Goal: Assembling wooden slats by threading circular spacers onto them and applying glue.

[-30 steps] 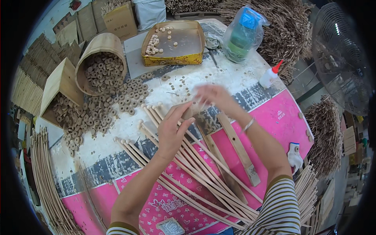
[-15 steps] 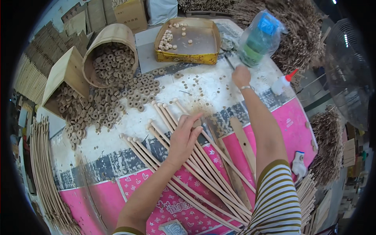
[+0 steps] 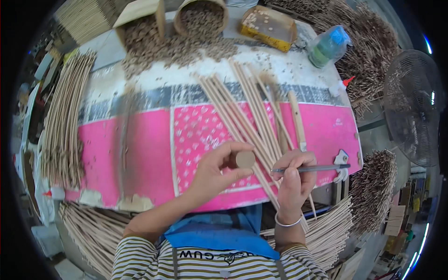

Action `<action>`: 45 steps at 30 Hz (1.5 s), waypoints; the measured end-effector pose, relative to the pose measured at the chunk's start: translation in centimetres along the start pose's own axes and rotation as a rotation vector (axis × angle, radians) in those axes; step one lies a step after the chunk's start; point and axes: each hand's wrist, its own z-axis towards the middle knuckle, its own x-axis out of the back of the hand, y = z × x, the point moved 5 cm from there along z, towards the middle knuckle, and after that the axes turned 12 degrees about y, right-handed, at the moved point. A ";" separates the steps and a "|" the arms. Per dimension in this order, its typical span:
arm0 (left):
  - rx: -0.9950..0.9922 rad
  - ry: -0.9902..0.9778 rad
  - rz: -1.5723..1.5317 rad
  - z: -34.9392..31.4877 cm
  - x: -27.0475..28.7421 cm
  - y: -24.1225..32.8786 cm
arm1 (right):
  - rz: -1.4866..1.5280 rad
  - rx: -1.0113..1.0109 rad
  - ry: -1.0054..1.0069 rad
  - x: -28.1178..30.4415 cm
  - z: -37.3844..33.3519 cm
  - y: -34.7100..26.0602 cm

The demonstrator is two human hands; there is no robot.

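My left hand [image 3: 212,170] pinches a round brown disc [image 3: 245,159] between thumb and fingers, its flat face toward me. Just right of it, my right hand [image 3: 295,179] is closed on a slim dark grey rod-like tool [image 3: 329,168], pointing right; its exact kind does not show. The tool's left end lies near the disc, apart from it. Beneath and beyond both hands, several long thin wooden sticks [image 3: 240,119] lie fanned out across the pink table cover [image 3: 147,140]. A flat wooden strip [image 3: 296,116] rests to their right.
Brown rings spill from a wooden box [image 3: 139,13] and a wooden tub [image 3: 178,23] at the back. Behind stand a yellow tray [image 3: 268,39] of beads, a bagged green bottle [image 3: 322,51] and a red-tipped glue bottle [image 3: 339,86]. A fan [image 3: 410,107] stands right; stick bundles [image 3: 67,126] flank the table.
My right hand has come back from the table's far side with the dark tool. My left hand has drawn nearer, holding the disc. The view has shifted toward my body.
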 end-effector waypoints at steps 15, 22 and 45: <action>-0.308 0.083 0.308 -14.7 2.1 4.6 | -0.186 0.262 -0.161 -3.6 -13.4 -4.1; -0.084 0.364 0.296 -14.9 6.9 -4.0 | -0.188 -0.092 0.057 -1.6 -14.5 2.7; -0.297 0.496 0.998 -14.0 8.1 -10.9 | -0.462 -0.010 -0.128 -1.7 -17.9 14.5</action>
